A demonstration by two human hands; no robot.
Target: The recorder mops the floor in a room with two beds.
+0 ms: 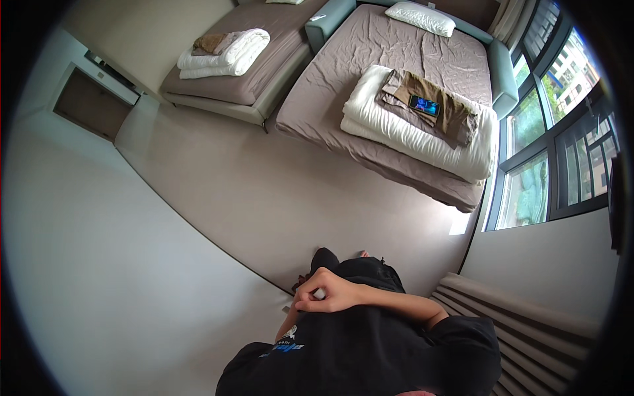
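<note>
My right hand (pixel 332 292) is in front of my body at waist height, with its fingers curled round a small white object (pixel 319 294). Only a bit of that object shows between thumb and fingers, so its kind cannot be made out. My left forearm (pixel 286 325) rises close by on the left. Most of my left hand is hidden behind the right one, and its fingers do not show clearly. Below the hands are my black trousers (pixel 370 269) and a dark shoe or foot covering at the wall's foot.
Ahead stands a bed (pixel 317 86) with a folded white quilt (pixel 422 155), brown cloths (pixel 456 113) and a lit phone (pixel 424 105) on it. A second bed (pixel 281 49) is farther left. White wall (pixel 132 264) runs along my left; windows (pixel 528 178) and a curtain (pixel 522 323) are right.
</note>
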